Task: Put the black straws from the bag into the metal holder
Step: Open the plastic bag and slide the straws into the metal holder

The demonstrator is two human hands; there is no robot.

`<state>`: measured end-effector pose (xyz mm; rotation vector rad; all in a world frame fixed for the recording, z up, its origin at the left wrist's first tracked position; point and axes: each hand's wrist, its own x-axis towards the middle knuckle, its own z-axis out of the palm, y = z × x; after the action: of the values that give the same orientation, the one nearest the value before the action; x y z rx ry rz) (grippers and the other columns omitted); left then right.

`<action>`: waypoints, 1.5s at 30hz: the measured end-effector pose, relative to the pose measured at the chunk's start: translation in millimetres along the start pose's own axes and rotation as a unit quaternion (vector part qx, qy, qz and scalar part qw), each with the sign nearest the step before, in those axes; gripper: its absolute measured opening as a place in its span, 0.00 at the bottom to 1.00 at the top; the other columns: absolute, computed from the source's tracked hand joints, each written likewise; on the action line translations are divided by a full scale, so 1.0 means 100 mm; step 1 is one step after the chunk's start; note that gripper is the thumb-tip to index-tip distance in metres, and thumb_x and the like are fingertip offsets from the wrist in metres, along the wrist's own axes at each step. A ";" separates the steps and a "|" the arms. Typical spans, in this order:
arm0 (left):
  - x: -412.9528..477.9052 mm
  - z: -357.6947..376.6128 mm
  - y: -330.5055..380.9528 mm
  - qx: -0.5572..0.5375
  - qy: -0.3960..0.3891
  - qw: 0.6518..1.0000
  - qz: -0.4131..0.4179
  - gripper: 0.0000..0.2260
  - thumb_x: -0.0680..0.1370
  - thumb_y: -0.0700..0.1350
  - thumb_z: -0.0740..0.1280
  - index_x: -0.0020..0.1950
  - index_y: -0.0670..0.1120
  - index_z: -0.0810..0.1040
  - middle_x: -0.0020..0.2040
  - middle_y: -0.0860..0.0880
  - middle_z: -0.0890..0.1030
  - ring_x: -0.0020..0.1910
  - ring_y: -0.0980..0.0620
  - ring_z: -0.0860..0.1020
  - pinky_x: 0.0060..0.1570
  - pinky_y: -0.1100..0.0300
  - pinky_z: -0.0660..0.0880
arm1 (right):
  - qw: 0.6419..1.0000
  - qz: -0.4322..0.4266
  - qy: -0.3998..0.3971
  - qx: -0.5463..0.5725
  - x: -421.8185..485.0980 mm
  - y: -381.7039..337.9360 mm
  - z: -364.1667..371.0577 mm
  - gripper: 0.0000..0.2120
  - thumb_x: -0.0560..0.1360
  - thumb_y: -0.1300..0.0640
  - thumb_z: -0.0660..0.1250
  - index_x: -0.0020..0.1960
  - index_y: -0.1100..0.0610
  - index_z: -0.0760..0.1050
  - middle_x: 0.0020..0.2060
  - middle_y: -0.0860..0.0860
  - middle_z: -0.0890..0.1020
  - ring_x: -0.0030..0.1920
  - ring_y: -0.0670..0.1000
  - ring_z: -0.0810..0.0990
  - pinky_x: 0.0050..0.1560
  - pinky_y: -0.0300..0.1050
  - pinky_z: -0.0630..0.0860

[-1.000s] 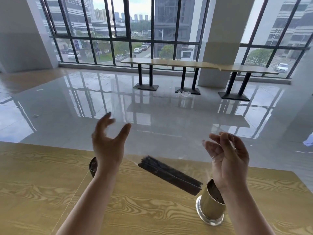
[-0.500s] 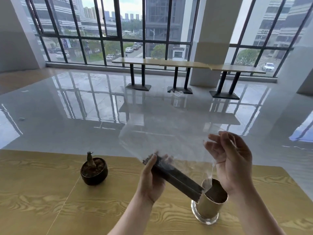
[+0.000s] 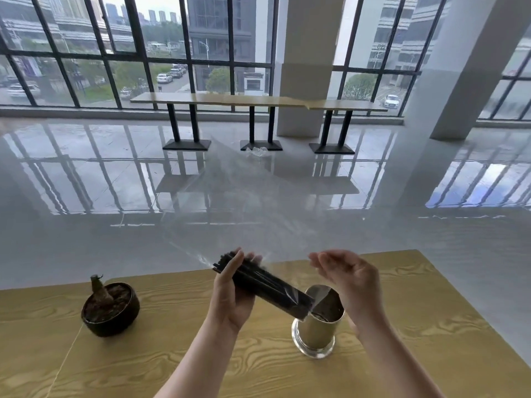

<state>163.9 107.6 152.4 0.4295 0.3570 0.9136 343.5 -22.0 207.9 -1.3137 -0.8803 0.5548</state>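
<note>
A bundle of black straws (image 3: pixel 268 287) lies tilted inside a clear plastic bag (image 3: pixel 235 214), lower end down to the right at the rim of the metal holder (image 3: pixel 317 326). My left hand (image 3: pixel 232 294) grips the bundle through the bag near its upper end. The bag's loose part billows up and away above the hands. My right hand (image 3: pixel 349 275) hovers just above and behind the holder, fingers apart and holding nothing. The shiny cylindrical holder stands upright on the wooden table (image 3: pixel 172 354).
A small dark pot with a stubby plant (image 3: pixel 110 307) stands on the table to the left. The table's far edge runs just behind the hands; its right corner is near the holder. Beyond lie a glossy floor, long tables and windows.
My right hand has let go of the bag and opened. The left hand, free a second ago, took hold of the straw bundle and now rests its lower end at the holder's rim.
</note>
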 end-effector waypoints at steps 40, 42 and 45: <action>-0.06 0.98 -2.39 -0.070 0.007 0.960 -0.272 0.11 0.71 0.40 0.73 0.52 0.43 0.77 0.46 0.42 0.83 0.47 0.43 0.84 0.50 0.49 0.80 | 0.949 -0.041 0.305 -0.068 -0.74 0.08 -1.95 0.07 0.76 0.51 0.70 0.47 0.52 0.84 0.43 0.58 0.87 0.45 0.61 0.87 0.49 0.61 0.85; -0.07 1.01 -2.47 -0.066 -0.004 0.958 -0.278 0.07 0.72 0.41 0.73 0.48 0.42 0.80 0.47 0.41 0.83 0.46 0.44 0.83 0.45 0.51 0.81 | 0.949 -0.049 0.302 -0.077 -0.73 0.09 -2.03 0.08 0.77 0.50 0.70 0.48 0.53 0.84 0.42 0.58 0.87 0.45 0.63 0.87 0.51 0.62 0.84; -0.11 1.04 -2.59 -0.044 -0.034 0.957 -0.284 0.07 0.74 0.44 0.73 0.45 0.41 0.84 0.48 0.40 0.85 0.46 0.44 0.83 0.46 0.52 0.80 | 0.945 -0.054 0.311 -0.083 -0.70 0.07 -2.14 0.11 0.76 0.47 0.70 0.49 0.53 0.84 0.42 0.56 0.88 0.45 0.58 0.88 0.49 0.61 0.85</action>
<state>382.5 -61.4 113.1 0.2518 0.3500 0.3514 476.8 -201.3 180.7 -1.4642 -0.4705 -0.0384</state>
